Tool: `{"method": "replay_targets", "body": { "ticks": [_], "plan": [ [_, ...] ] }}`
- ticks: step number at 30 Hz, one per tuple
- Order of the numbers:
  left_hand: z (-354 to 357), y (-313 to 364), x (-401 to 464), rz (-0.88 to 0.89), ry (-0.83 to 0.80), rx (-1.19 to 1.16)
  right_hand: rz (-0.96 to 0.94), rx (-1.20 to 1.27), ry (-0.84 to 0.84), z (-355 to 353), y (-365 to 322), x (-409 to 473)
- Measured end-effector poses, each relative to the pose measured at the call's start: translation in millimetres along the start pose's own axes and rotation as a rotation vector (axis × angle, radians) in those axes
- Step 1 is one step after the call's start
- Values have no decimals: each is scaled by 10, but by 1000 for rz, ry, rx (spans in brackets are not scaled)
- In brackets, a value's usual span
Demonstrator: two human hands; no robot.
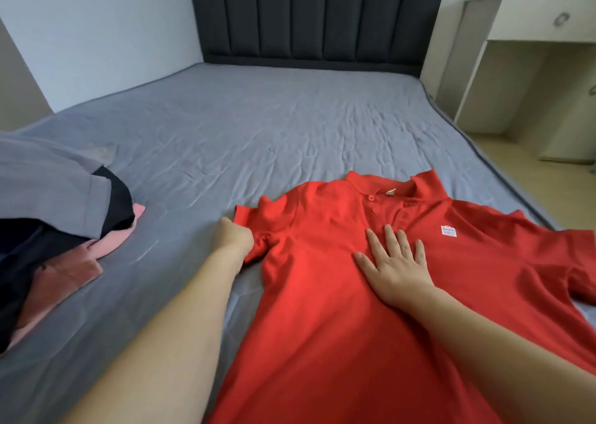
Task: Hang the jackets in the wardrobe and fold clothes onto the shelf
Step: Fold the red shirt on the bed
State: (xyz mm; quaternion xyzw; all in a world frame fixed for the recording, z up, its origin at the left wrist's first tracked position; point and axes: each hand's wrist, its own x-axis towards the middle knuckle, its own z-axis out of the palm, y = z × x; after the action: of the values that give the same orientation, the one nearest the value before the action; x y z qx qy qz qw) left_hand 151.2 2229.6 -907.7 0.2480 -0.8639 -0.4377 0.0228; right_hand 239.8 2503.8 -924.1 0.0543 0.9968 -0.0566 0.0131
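I see the red polo shirt lying face up on the bed, collar toward 12 o'clock. My left hand has its grip closed, pinching the sleeve at the shirt's 9 o'clock edge, while my right hand lies spread flat on the chest just below the buttons. A pile of clothes sits well apart at 9 o'clock.

Left hand pinching the red shirt sleeve on the bed; right hand flat just beside, on the chest
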Motion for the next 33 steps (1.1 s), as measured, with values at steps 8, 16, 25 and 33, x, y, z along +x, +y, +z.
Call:
{"method": "replay_targets", "body": {
  "ticks": [8, 16, 25, 33],
  "plan": [
    [173, 1156, -500, 757, 339, 953, 64, 21, 167, -324, 656, 125],
    [1155, 1317, -1034, 634, -220, 980, 136, -22, 88, -322, 1315, 309],
    [1659, 1757, -306, 283, -72, 383, 69, 68, 164, -383, 1521, 956],
    [2052, 1531, 59, 409, 131, 331, 283, 767, 371, -266, 1491, 1647]
  ]
}}
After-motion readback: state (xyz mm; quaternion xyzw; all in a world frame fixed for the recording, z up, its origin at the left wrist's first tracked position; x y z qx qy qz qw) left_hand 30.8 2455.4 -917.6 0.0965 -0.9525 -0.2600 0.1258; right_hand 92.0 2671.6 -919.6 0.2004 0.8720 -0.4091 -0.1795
